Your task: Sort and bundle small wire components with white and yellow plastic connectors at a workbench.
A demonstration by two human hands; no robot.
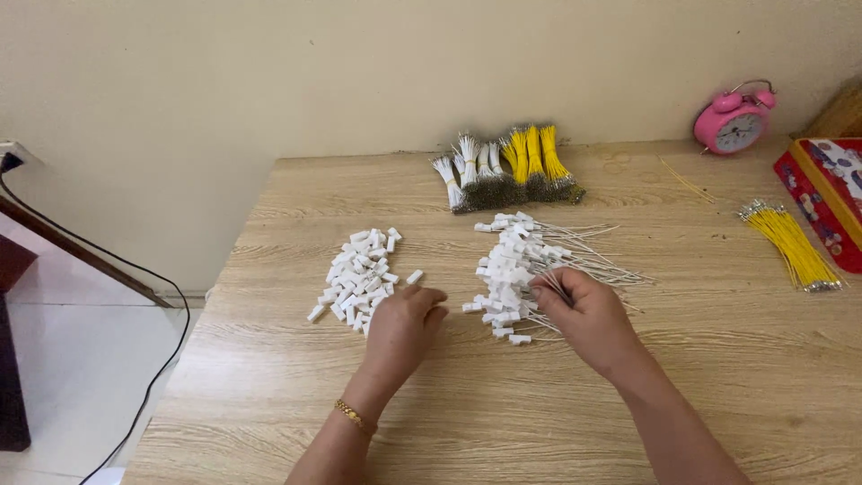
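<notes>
The person's left hand (402, 321) is resting palm down on the pale wood-grain table (503, 422), fingers curled loosely, fingertips touching the near edge of a loose heap of small white plastic connector housings (359, 274). Whether a housing is being pinched under those fingers cannot be told. The heap is lying just ahead of and to the left of that hand; the pieces are too many and too overlapped to count, and they are pointing in mixed directions. One housing is sitting apart, just ahead of the left fingertips.

The right hand (585, 316) is closing narrowly on a few thin white wires at the near end of a pile of white wires fitted with white connector housings (525, 265). This pile is lying directly ahead of the right hand, between both hands. Its wires are running with their long axis roughly left to right, housings toward the left hand, free ends fanning out to the right.

Farther ahead of both hands, bundles of white and yellow wires (507, 171) are standing together: about four white, three yellow. Well right of the right hand, one bundle of yellow wires (795, 247) is lying diagonally, beside a red patterned box (831, 193). A pink round alarm clock (734, 121) is standing beyond it.
</notes>
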